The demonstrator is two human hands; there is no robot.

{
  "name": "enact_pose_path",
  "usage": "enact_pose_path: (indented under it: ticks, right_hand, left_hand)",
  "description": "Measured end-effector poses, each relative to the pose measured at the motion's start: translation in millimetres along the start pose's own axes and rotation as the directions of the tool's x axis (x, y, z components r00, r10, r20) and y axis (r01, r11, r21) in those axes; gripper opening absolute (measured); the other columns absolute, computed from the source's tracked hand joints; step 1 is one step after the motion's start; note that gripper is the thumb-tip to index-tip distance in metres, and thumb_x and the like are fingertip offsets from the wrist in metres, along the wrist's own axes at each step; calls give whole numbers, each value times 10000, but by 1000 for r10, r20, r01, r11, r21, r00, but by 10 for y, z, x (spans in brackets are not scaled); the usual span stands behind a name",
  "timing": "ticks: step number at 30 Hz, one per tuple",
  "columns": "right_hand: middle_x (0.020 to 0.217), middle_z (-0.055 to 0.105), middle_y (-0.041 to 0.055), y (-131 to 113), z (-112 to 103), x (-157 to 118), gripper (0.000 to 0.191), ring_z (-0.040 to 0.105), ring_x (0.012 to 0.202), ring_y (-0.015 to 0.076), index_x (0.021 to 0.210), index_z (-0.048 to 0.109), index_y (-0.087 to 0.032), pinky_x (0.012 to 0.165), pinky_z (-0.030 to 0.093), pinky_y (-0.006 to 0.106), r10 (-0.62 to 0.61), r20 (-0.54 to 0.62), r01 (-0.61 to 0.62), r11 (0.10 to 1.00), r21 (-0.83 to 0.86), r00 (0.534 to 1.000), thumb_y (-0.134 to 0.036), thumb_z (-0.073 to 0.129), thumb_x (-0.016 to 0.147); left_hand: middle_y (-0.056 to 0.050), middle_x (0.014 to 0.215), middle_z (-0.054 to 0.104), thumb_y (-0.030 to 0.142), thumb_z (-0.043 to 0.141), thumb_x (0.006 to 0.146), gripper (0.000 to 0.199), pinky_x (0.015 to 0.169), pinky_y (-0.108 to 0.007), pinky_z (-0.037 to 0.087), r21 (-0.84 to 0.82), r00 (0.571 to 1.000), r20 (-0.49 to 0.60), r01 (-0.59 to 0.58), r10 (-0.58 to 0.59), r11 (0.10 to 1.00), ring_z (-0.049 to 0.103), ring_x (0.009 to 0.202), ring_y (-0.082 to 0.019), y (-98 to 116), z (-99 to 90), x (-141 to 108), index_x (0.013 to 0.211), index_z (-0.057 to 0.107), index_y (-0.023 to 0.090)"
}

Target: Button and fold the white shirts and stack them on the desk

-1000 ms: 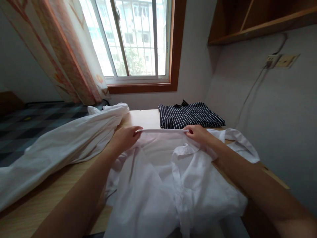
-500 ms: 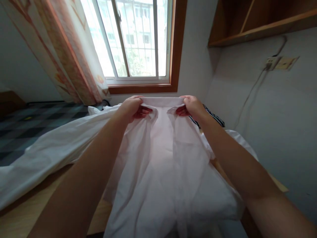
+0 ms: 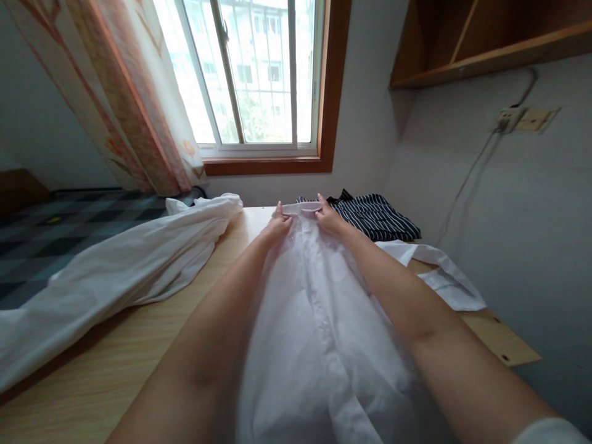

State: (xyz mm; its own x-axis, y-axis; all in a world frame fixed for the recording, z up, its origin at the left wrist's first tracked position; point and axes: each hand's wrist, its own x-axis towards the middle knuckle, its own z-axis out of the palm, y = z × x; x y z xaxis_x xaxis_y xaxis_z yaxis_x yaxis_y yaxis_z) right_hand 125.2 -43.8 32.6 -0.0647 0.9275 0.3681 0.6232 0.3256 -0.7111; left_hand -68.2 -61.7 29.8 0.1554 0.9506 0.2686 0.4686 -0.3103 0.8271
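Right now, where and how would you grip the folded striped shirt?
I'd grip the striped shirt by its near right corner, coming from the front: it lies flat and folded, with walls behind and to its right, and the right hand, holding the white shirt, hides part of its left end. Sliding underneath should keep the fold.

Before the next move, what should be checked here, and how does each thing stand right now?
1. Left hand gripping the collar: ok, at its left end.
2. Right hand gripping the collar: ok, at its right end.
3. White shirt free of creases: not ok, folds run down its front.
4. Bottom of the white shirt: cannot tell, it runs out of the picture.
5. White cloth on the left kept apart from the white shirt: ok, bare table shows between them.
6. Striped garment untouched by the right hand: cannot tell, the hand overlaps it in this view.
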Motion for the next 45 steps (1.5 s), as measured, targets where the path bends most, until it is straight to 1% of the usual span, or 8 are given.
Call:
enact_pose_path:
  ticks: [3, 9, 16, 23, 31, 38, 43, 45]
  right_hand:
    - [1252, 677, 163, 48, 23, -158, 698, 683, 1001, 239, 1572, 271, -129, 963, 505, 394, 19, 89, -9, 993, -119, 996, -92, 456, 900]
    - [1130, 732, 137, -150, -24, -641, 323, 667, 1048, 213, 1089, 734, -114, 949, 475, 291, -112, 162, 147, 964, -223, 980, -59, 492, 882]
    - [892, 725, 61, -288, 127, -1235, 213, 637, 766, 167, 1071, 692, -159, 705, 454, 254, -56, 303, 86, 992, -89, 952, -260, 598, 909]
    - [800, 640, -5, -155, 304, -1380, 192, 569, 713, 146, 1029, 667, -198, 683, 405, 253, -155, 231, 173, 983, -62, 961, -172, 622, 845]
    - [971, 712, 51, -90, 364, -1388, 215, 613, 911, 169, 978, 727, -185, 876, 436, 283, -312, 226, 302, 950, 77, 923, -198, 516, 944]
    - [838, 630, 4, -83, 325, -1403, 284, 559, 729, 126, 947, 787, -223, 764, 429, 244, -330, 261, 330, 943, 42, 907, -90, 593, 788]
    - [820, 629, 8, -188, 311, -1406, 170, 551, 724, 133, 848, 799, -229, 748, 401, 262, -240, 294, 252, 968, -4, 925, -262, 633, 851]
    - [797, 636, 18, -211, 333, -1401, 275, 557, 745, 147, 817, 799, -223, 757, 393, 275, -199, 303, 206, 979, 9, 932, -364, 583, 913]
  left_hand:
    - [-168, 1235, 689, 140, 498, 862, 841, 865, -334, 525, 175, 1000, 8, -12, 11, 984, 684, 926, -184, -38, -90, -137, 1595, 85, 121]
    - [-121, 1190, 720, 95, 494, 836, 380, 1014, -347, 468, 578, 960, 159, -280, 231, 766, 649, 1111, -233, 136, -287, -473, 1131, 727, 149]
    - [-76, 985, 757, 165, 517, 866, 298, 827, -293, 500, 681, 939, 333, -304, 87, 666, 677, 904, -215, 305, -146, -985, 1032, 762, 193]
    - [-98, 1018, 667, 260, 440, 968, 414, 892, -376, 470, 735, 910, 390, -399, 140, 549, 630, 996, -257, 103, -197, -1315, 1341, 622, 253]
    - [-65, 962, 633, 252, 386, 973, 296, 830, -334, 448, 628, 879, 415, -463, 234, 626, 611, 937, -227, -85, -314, -1376, 1091, 656, 226]
    - [14, 774, 556, 208, 428, 820, 108, 664, -284, 389, 378, 970, 174, -223, 167, 898, 510, 698, -162, -54, -362, -1368, 846, 533, 215]
    - [47, 667, 441, 204, 426, 727, 36, 648, -264, 359, 102, 990, 7, -140, 140, 985, 425, 666, -138, -40, -385, -1340, 747, 454, 215]
    - [50, 670, 438, 222, 458, 724, 21, 640, -255, 361, -2, 992, -7, -124, 124, 992, 417, 662, -131, -30, -385, -1336, 742, 454, 212]
